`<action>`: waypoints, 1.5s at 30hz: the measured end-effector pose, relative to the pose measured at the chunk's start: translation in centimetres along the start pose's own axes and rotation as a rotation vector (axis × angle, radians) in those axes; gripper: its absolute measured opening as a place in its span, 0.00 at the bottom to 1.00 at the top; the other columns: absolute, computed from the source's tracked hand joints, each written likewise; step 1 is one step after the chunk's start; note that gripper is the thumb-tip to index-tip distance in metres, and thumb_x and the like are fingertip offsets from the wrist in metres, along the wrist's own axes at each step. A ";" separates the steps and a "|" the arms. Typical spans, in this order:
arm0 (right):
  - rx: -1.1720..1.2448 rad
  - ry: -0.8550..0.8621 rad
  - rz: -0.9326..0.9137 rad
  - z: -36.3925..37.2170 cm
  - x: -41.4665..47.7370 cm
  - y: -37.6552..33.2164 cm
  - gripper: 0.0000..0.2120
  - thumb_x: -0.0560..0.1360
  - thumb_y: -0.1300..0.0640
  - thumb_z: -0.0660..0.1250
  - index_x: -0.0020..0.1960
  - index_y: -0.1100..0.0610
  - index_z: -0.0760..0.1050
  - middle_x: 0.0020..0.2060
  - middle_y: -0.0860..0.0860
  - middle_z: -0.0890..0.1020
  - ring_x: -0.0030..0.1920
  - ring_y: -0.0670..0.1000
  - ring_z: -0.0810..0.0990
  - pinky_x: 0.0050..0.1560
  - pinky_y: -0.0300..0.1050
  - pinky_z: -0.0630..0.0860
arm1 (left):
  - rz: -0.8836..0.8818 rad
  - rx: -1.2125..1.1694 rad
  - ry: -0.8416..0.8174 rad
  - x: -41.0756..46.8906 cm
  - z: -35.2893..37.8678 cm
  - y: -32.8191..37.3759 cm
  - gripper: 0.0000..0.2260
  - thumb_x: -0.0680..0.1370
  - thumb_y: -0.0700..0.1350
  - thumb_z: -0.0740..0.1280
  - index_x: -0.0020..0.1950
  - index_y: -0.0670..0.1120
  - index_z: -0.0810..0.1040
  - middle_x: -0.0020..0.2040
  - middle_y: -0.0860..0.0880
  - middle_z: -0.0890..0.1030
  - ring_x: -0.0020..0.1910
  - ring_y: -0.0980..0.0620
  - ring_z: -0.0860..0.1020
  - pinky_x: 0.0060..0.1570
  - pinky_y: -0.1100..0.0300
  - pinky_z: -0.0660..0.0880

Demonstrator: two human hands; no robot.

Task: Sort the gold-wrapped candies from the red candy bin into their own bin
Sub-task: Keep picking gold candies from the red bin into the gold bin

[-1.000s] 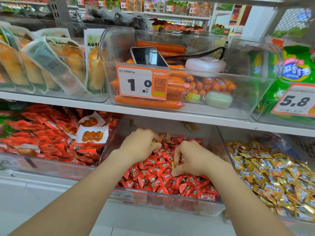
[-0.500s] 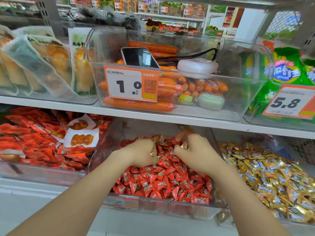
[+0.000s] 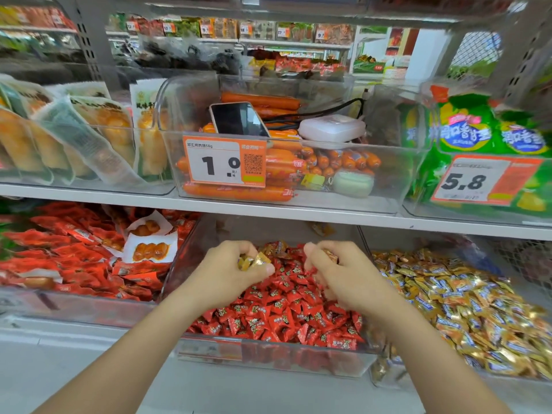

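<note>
Head view: several gold-wrapped candies (image 3: 254, 261) are pinched between the curled fingers and thumb of the left hand (image 3: 230, 270), held just above the back left part of the red candy bin (image 3: 268, 358). A single gold-wrapped candy (image 3: 330, 254) is gripped in the curled fingers of the right hand (image 3: 343, 273), above the back right part of the same bin. The two hands are held near each other but apart.

The held candies are seen as small crinkled pieces in shiny gold foil with darker print, too blurred to be read. Below them, the clear plastic bin is filled with red candies (image 3: 283, 309) in glossy wrappers, and a few gold wrappers (image 3: 277, 248) are left on the pile at the back, between the hands.

Just right of the red candy bin, a gold candy bin (image 3: 377, 375) is heaped with gold-wrapped pieces. Left of it, red snack packets (image 3: 59, 258) are piled. Directly above it, across a white shelf (image 3: 298, 212), a clear bin of orange sausages is seen, with a phone (image 3: 239, 119) and a white case (image 3: 331, 128) laid on top and a price tag (image 3: 224, 161) reading 1.0 fixed to its front.
</note>
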State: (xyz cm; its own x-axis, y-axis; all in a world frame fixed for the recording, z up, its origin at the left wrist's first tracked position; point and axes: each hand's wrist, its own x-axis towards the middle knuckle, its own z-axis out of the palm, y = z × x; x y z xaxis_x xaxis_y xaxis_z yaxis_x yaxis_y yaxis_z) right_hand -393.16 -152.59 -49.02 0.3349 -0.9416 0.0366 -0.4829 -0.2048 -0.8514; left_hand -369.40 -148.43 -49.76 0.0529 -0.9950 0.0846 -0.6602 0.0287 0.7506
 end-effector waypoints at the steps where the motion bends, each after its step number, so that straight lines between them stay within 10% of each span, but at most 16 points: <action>1: 0.078 -0.002 0.011 -0.7 -0.8 -0.1 0.22 0.84 0.41 0.62 0.41 0.56 0.78 0.28 0.49 0.71 0.23 0.46 0.68 0.23 0.37 0.62 | 0.005 -0.024 -0.001 -0.5 0.3 0.7 0.15 0.77 0.59 0.75 0.44 0.47 0.80 0.26 0.57 0.72 0.23 0.59 0.66 0.25 0.67 0.62; 10: -0.267 0.428 -0.145 -9.5 -6.8 5.0 0.08 0.80 0.56 0.63 0.42 0.49 0.75 0.34 0.44 0.78 0.32 0.42 0.75 0.36 0.44 0.68 | 0.060 -0.359 -0.297 -4.7 8.3 10.1 0.10 0.79 0.55 0.74 0.49 0.48 0.82 0.33 0.53 0.74 0.32 0.52 0.70 0.37 0.57 0.68; 13: -0.428 0.512 -0.154 -12.8 -7.1 9.3 0.05 0.80 0.56 0.67 0.49 0.45 0.77 0.46 0.43 0.75 0.45 0.41 0.76 0.45 0.41 0.70 | 0.295 -0.107 -0.182 -3.6 12.1 14.5 0.07 0.78 0.56 0.74 0.47 0.54 0.81 0.43 0.57 0.81 0.42 0.62 0.77 0.45 0.61 0.72; 17: -0.585 0.481 -0.065 -16.3 -7.7 13.4 0.12 0.72 0.46 0.72 0.55 0.42 0.80 0.50 0.41 0.79 0.50 0.46 0.80 0.53 0.54 0.79 | 0.425 0.157 -0.106 -0.4 18.2 18.8 0.07 0.80 0.57 0.69 0.53 0.57 0.76 0.50 0.55 0.72 0.53 0.49 0.76 0.55 0.53 0.73; 20: -0.449 0.561 -0.063 -17.4 -8.6 14.1 0.17 0.72 0.48 0.74 0.61 0.46 0.83 0.56 0.40 0.84 0.58 0.41 0.81 0.63 0.39 0.76 | 0.379 0.388 -0.112 2.1 22.2 20.0 0.11 0.82 0.57 0.65 0.62 0.54 0.73 0.59 0.49 0.71 0.58 0.40 0.78 0.58 0.45 0.76; 25: -0.276 0.707 -0.004 -17.3 -8.9 12.5 0.08 0.76 0.58 0.71 0.49 0.47 0.86 0.43 0.41 0.86 0.46 0.38 0.83 0.51 0.36 0.77 | 0.351 0.881 -0.236 3.0 23.7 19.0 0.30 0.83 0.66 0.55 0.80 0.52 0.61 0.75 0.42 0.67 0.70 0.33 0.66 0.69 0.37 0.61; 30: -0.250 0.550 -0.043 -13.5 -9.0 7.1 0.08 0.76 0.58 0.70 0.45 0.46 0.85 0.36 0.38 0.83 0.42 0.34 0.80 0.41 0.25 0.71 | 0.694 0.688 0.106 -0.6 16.8 16.2 0.12 0.81 0.58 0.59 0.57 0.52 0.76 0.52 0.51 0.76 0.54 0.45 0.75 0.53 0.47 0.72; 33: -0.231 0.350 -0.115 -9.1 -8.3 3.6 0.08 0.76 0.56 0.68 0.46 0.46 0.85 0.39 0.39 0.84 0.44 0.38 0.82 0.45 0.29 0.74 | 0.506 0.519 0.231 -1.1 11.2 10.5 0.08 0.78 0.56 0.61 0.44 0.54 0.74 0.40 0.55 0.73 0.44 0.48 0.76 0.44 0.49 0.74; 39: -0.674 0.110 -0.228 -0.3 -1.7 1.1 0.11 0.78 0.54 0.63 0.56 0.49 0.81 0.51 0.48 0.82 0.54 0.53 0.81 0.58 0.51 0.77 | -0.322 0.742 -0.015 3.1 4.1 0.7 0.20 0.82 0.60 0.60 0.64 0.47 0.75 0.65 0.40 0.73 0.67 0.34 0.71 0.65 0.44 0.72; 45: -0.712 -0.021 -0.069 4.8 7.0 1.7 0.14 0.80 0.61 0.63 0.64 0.56 0.76 0.59 0.59 0.81 0.59 0.63 0.82 0.57 0.54 0.81 | -0.021 0.427 0.014 8.7 3.8 -6.2 0.13 0.84 0.46 0.65 0.65 0.43 0.79 0.64 0.42 0.81 0.65 0.40 0.77 0.65 0.49 0.75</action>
State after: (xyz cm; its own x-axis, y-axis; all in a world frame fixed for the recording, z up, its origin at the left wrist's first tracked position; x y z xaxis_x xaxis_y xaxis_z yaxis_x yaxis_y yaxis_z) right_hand -387.77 -158.25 -52.68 0.3953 -0.9165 0.0618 -0.8687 -0.3948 -0.2992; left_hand -367.75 -157.62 -56.16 0.0776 -0.9935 0.0831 -0.9095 -0.0364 0.4140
